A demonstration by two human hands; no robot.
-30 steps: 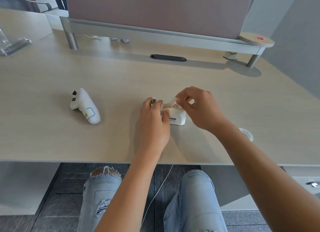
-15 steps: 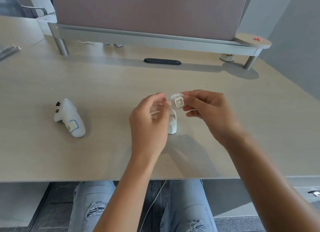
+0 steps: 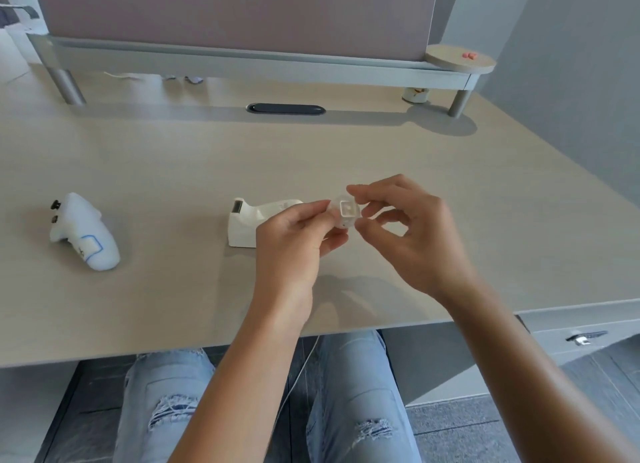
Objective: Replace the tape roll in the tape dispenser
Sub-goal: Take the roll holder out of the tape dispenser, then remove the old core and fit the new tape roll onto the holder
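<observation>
The white tape dispenser (image 3: 249, 220) stands on the desk, its cutter end to the left and its cradle without a roll. Just right of it and above the desk, both my hands hold a small clear tape roll on a white spool (image 3: 346, 213) with a square hole. My left hand (image 3: 294, 248) pinches its left side between thumb and fingers. My right hand (image 3: 408, 234) grips its right side with thumb and forefinger. The roll's far side is hidden by my fingers.
A white game-style controller (image 3: 85, 234) lies on the desk (image 3: 173, 171) at the left. A raised grey shelf (image 3: 242, 64) with a panel runs along the back, with a black cable slot (image 3: 285, 109) below it. A round wooden disc (image 3: 460, 60) sits at the shelf's right end.
The roll with its spool has come out of the dispenser and been lifted to the right. My left hand has left the dispenser and joined the right hand on the roll.
</observation>
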